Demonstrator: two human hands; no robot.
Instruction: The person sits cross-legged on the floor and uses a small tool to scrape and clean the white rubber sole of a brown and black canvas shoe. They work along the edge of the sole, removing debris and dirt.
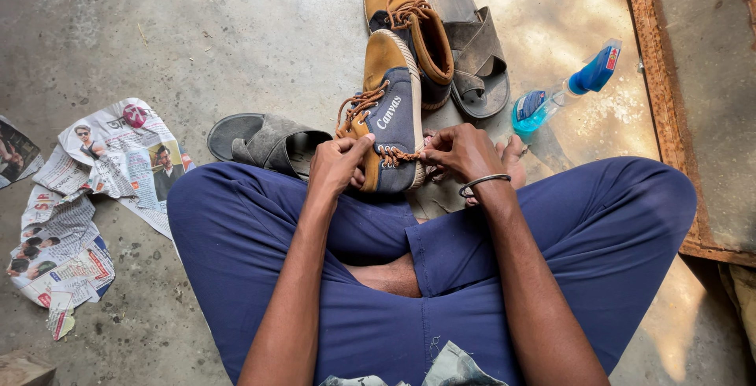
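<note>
Crumpled paper scrap (453, 369) sits on lap of blue trousers (598, 228), closest to cam. Left hand (337, 164) pinched shut on brown lace (391, 154) at near end of tan-and-navy shoe (389, 110); right hand (459, 152) curled onto same lace from other side, metal bangle (482, 183) on wrist. Shoe lies on floor betw. knees, toe pointing away. Second shoe (409, 24) just behind, touching it. Spray bottle (563, 94) lies on its side to right, blue liquid inside, partly full. Grey sandals (472, 47) & newspaper (87, 197) nearby.
</note>
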